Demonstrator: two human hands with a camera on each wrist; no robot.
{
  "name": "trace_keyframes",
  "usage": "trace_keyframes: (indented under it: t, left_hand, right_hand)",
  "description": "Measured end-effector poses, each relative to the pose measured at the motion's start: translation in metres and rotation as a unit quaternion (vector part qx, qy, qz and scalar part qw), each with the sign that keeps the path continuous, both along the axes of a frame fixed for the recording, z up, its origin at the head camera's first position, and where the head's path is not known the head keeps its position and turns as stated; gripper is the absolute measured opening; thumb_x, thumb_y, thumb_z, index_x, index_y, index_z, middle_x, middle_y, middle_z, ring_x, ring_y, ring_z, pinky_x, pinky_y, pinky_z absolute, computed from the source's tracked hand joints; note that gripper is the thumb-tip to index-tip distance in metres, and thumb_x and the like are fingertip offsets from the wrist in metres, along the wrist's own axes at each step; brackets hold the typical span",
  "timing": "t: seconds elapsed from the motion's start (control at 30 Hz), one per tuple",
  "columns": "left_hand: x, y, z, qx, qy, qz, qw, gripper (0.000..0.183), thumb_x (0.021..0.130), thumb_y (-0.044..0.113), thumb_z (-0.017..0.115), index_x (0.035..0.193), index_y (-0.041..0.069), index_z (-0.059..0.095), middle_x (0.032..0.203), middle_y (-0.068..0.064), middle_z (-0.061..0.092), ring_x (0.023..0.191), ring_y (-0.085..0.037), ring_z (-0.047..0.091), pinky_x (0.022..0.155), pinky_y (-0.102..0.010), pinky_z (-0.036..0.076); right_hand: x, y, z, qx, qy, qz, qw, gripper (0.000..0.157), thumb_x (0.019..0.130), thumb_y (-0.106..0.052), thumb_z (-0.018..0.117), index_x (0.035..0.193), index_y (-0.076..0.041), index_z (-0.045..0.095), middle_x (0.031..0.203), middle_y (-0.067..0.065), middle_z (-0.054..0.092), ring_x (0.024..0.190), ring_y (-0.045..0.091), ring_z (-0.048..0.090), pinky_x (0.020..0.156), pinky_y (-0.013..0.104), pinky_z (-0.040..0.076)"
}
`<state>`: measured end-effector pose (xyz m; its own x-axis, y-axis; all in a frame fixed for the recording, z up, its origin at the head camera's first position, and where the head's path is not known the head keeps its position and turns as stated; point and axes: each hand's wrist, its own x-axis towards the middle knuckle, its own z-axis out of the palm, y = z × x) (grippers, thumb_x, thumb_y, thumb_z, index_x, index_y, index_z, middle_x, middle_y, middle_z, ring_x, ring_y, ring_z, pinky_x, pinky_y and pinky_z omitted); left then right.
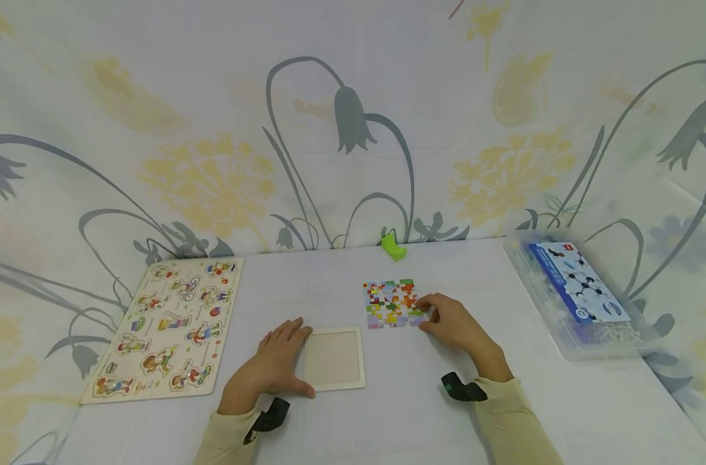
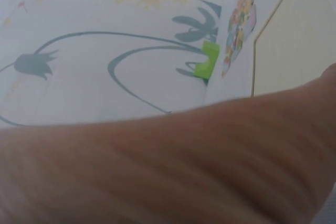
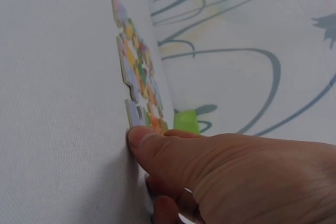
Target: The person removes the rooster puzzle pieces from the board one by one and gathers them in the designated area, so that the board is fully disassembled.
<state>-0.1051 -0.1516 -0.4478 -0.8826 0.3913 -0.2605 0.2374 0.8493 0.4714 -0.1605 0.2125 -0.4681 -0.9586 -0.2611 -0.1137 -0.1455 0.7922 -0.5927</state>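
Small jigsaw pieces (image 1: 391,303), brightly coloured and with gaps among them, lie on the white table in a loose square. My right hand (image 1: 460,326) is at their right side, its thumb touching the edge of a lilac corner piece (image 3: 133,115) and the index finger a little farther up that side. Left of the pieces lies a shallow wooden puzzle tray (image 1: 332,359) with a bare pale inside. My left hand (image 1: 277,365) rests along its left edge, fingers extended and thumb by the lower corner. The left wrist view shows mostly forearm; its fingers are hidden there.
A wooden picture board (image 1: 166,329) with figures lies at the left. At the right stands a clear plastic case (image 1: 568,342) with a blue and white booklet (image 1: 585,284) on it. A bright green block (image 1: 394,247) is near the curtain (image 1: 225,116) at the back.
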Motion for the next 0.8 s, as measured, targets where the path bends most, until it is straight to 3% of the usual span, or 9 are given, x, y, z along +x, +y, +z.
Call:
trace_keyframes:
  t: [0.37, 0.6, 0.8]
  left_hand:
    - [0.004, 0.005, 0.005, 0.004, -0.006, -0.003, 1.0000, 0.110, 0.062, 0.037, 0.099, 0.149, 0.000, 0.044, 0.163, -0.025, 0.031, 0.151, -0.048, 0.027, 0.120, -0.069, 0.024]
    - [0.009, 0.016, 0.002, -0.017, -0.013, -0.020, 0.9996, 0.113, 0.060, 0.041, 0.099, 0.151, 0.003, 0.043, 0.164, -0.021, 0.031, 0.153, -0.044, 0.026, 0.121, -0.067, 0.024]
    - [0.015, 0.025, 0.007, -0.041, -0.003, -0.039, 0.9984, 0.116, 0.059, 0.045, 0.099, 0.150, 0.000, 0.043, 0.163, -0.021, 0.033, 0.152, -0.044, 0.028, 0.121, -0.067, 0.025]
  right_hand:
    - [0.003, -0.002, 0.002, -0.002, -0.001, -0.002, 1.000, 0.034, 0.092, -0.009, 0.075, 0.125, -0.006, 0.066, 0.118, 0.008, 0.069, 0.089, 0.016, 0.058, 0.077, 0.032, 0.049]
    - [0.004, -0.003, 0.002, -0.010, -0.003, -0.003, 1.000, 0.034, 0.092, -0.009, 0.075, 0.124, -0.007, 0.066, 0.118, 0.007, 0.069, 0.089, 0.016, 0.058, 0.076, 0.031, 0.049]
    - [0.004, -0.003, 0.002, -0.012, 0.005, -0.001, 1.000, 0.035, 0.092, -0.011, 0.075, 0.125, -0.006, 0.066, 0.117, 0.007, 0.069, 0.088, 0.015, 0.058, 0.076, 0.030, 0.049]
